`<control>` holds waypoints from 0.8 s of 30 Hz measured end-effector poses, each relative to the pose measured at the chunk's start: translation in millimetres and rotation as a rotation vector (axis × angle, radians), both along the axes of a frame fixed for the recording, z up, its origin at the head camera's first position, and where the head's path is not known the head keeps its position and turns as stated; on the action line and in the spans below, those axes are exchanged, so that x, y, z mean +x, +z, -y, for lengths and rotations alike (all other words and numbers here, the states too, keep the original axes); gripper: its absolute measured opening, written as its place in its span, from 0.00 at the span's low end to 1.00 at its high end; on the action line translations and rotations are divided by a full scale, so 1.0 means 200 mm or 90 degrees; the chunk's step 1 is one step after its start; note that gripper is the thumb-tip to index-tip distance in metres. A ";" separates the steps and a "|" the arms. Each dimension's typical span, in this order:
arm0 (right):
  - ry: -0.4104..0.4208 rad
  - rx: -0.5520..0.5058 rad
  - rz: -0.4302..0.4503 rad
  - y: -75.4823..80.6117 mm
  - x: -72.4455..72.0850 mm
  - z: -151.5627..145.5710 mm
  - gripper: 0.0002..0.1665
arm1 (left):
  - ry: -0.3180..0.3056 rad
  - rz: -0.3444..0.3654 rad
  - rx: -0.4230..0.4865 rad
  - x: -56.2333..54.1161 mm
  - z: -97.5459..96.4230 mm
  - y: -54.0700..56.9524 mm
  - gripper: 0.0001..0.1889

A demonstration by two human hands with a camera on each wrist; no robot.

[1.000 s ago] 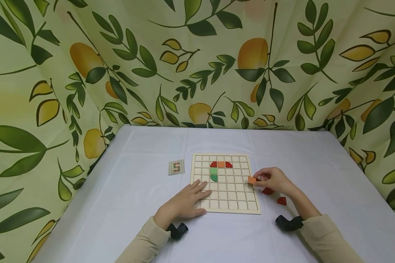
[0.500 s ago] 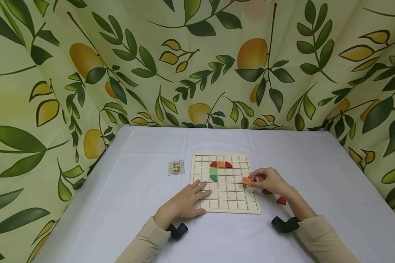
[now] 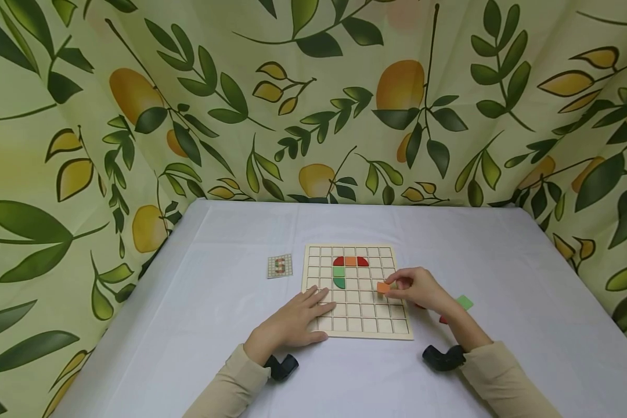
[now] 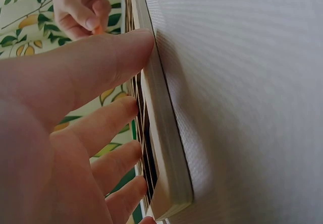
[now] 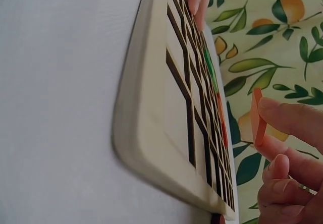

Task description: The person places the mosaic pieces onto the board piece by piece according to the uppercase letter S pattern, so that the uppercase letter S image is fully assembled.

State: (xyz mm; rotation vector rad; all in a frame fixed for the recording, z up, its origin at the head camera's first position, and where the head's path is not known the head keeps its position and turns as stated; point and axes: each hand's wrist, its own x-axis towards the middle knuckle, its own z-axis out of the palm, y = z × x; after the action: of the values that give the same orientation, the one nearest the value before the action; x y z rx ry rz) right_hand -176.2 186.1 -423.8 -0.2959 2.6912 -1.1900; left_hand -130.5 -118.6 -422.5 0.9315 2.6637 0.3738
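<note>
My right hand (image 3: 422, 288) pinches an orange square tile (image 3: 382, 288) between thumb and finger, above the right part of the wooden grid board (image 3: 366, 330). In the right wrist view the orange tile (image 5: 258, 117) is held off the board, tilted on edge. My left hand (image 3: 295, 319) lies with fingers spread on the board's lower left corner; the left wrist view shows its thumb (image 4: 128, 52) on the board's edge. Set in the grid are an orange tile (image 3: 350, 261) between two red quarter-round tiles (image 3: 363, 262), a light green square (image 3: 338, 271) and a darker green quarter-round (image 3: 339, 283).
A small pattern card (image 3: 279, 266) lies left of the board on the white cloth. To the right, partly behind the right wrist, are a green square tile (image 3: 465, 302) and a red tile (image 3: 443, 319). A patterned curtain (image 3: 313, 116) hangs behind the table.
The right hand has moved left, carrying the orange tile from the board's right edge inward over the grid. A green tile beside the right forearm has come into view. The left hand stays put.
</note>
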 end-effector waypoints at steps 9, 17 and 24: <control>0.016 -0.018 -0.011 -0.02 -0.01 0.03 0.15 | -0.003 -0.006 0.004 0.00 0.00 0.00 0.32; 0.029 -0.045 -0.012 -0.02 -0.02 0.07 0.16 | 0.001 -0.007 0.006 0.00 0.00 -0.01 0.32; 0.047 -0.079 -0.016 -0.03 -0.01 0.11 0.16 | -0.004 -0.008 0.006 0.00 0.00 0.00 0.32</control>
State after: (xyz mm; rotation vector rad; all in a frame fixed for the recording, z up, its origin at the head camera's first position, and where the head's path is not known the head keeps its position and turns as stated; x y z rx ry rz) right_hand -178.2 164.5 -429.8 -0.4263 2.6075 -1.3413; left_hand -130.7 -119.0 -423.3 0.9481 2.6714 0.3804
